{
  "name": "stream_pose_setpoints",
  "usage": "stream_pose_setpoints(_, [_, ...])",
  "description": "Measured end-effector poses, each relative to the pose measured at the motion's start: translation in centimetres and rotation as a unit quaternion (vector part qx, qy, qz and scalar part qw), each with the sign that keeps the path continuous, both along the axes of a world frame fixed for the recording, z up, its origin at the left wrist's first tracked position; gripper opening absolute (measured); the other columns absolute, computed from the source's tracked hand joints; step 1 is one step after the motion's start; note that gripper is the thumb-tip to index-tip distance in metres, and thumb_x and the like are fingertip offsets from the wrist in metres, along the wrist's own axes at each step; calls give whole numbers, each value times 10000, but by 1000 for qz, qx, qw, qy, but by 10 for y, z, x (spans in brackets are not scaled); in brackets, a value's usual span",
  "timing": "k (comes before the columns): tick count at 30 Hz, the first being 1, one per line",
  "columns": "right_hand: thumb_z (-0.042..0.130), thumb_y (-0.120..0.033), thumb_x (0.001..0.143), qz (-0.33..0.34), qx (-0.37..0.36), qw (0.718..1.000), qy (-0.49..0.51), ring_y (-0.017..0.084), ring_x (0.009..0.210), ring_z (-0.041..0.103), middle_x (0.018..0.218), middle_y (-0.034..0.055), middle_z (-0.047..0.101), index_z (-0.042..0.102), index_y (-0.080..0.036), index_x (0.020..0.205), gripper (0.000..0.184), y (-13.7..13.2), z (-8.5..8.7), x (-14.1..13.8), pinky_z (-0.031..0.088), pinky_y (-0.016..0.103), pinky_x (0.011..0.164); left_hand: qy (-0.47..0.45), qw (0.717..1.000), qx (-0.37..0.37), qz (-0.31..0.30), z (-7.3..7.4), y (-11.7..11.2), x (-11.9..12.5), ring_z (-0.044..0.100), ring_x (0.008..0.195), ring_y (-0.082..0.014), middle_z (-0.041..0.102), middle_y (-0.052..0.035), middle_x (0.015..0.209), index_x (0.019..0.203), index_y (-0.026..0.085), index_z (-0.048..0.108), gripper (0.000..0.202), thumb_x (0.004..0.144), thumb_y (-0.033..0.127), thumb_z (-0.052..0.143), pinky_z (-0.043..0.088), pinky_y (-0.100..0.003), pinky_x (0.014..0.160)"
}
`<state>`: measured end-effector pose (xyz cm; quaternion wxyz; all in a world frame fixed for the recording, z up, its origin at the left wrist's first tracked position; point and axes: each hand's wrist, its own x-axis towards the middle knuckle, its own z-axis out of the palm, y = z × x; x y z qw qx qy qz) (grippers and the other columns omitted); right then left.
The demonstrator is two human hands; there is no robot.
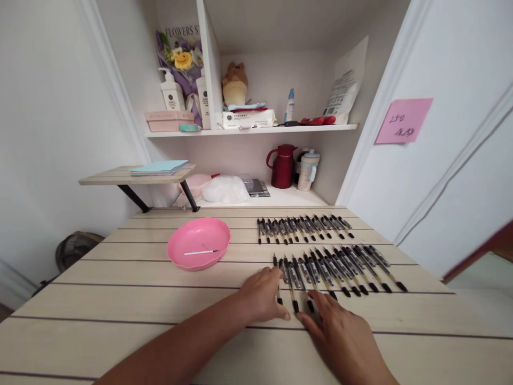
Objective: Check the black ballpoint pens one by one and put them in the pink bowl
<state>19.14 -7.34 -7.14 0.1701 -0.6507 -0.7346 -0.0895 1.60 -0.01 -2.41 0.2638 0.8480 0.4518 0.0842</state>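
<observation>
In the head view, my left hand point(262, 297) rests by the left end of the nearer row of black gel pens point(332, 270). Its fingertips touch or nearly touch the leftmost pen point(278, 286), with thumb and fingers apart. My right hand point(344, 331) is at the near ends of the pens, thumb and forefinger spread around the end of one pen point(310, 305); whether they touch it is unclear. Behind lies a second row of similar pens point(302, 229). A pink plastic tray point(178, 240) on the left holds a thin white stick with a dark tip point(200, 252).
The pale slatted table point(132, 299) meets a white shelf unit point(256, 131) at the back. A small raised stand point(116, 175) bears blue paper point(159, 167). A red jug point(282, 167) and a cup point(308, 170) stand at the back right.
</observation>
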Motion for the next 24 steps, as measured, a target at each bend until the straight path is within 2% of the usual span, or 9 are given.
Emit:
stream_pose_setpoints(6, [449, -375, 821, -6, 8, 1000, -1, 185, 589, 629, 835, 68, 670, 545, -190, 938, 240, -2, -4, 2, 369, 263, 479, 9, 1000, -9, 12, 3, -5, -10, 516, 947, -244, 541, -63, 1048, 1068, 202, 472, 643, 503, 372, 729, 406, -308, 747])
stream_pose_setpoints(11, [438, -361, 828, -8, 7, 1000, 3, 180, 593, 628, 818, 60, 670, 550, -194, 927, 224, 0, -2, 0, 377, 259, 484, 4, 1000, -8, 26, 0, -5, -8, 521, 916, -231, 546, -56, 1027, 1054, 207, 482, 607, 517, 358, 719, 398, -301, 737])
stream_pose_setpoints(16, [403, -407, 833, -17, 5, 1000, 15, 180, 592, 632, 882, 69, 672, 545, -209, 963, 276, -6, -5, 3, 387, 258, 467, -38, 999, -2, 33, 0, -9, -11, 521, 894, -223, 550, -59, 1000, 1074, 206, 493, 623, 518, 381, 712, 400, -301, 746])
stream_pose_setpoints(20, [389, -461, 816, -33, 0, 998, 56, 197, 664, 649, 957, 74, 667, 532, -219, 1020, 347, -19, -16, 17, 437, 275, 513, -100, 993, 16, 69, 6, -11, -34, 533, 830, -191, 533, -67, 1042, 1097, 206, 502, 519, 629, 402, 615, 408, -298, 727])
stream_pose_setpoints(22, [396, -478, 802, -45, -26, 995, 80, 204, 692, 653, 956, 70, 669, 532, -227, 1029, 365, -26, -21, 24, 453, 281, 533, -130, 986, 21, 102, 9, -12, -52, 535, 789, -172, 523, -75, 1060, 1087, 198, 513, 467, 663, 383, 577, 412, -295, 703])
stream_pose_setpoints(24, [401, -491, 790, -59, -64, 991, 106, 205, 712, 654, 947, 63, 673, 533, -234, 1030, 376, -31, -24, 30, 464, 284, 548, -166, 975, -7, 146, 9, -14, -71, 534, 758, -157, 523, -88, 1062, 1077, 180, 515, 462, 660, 370, 579, 417, -289, 676])
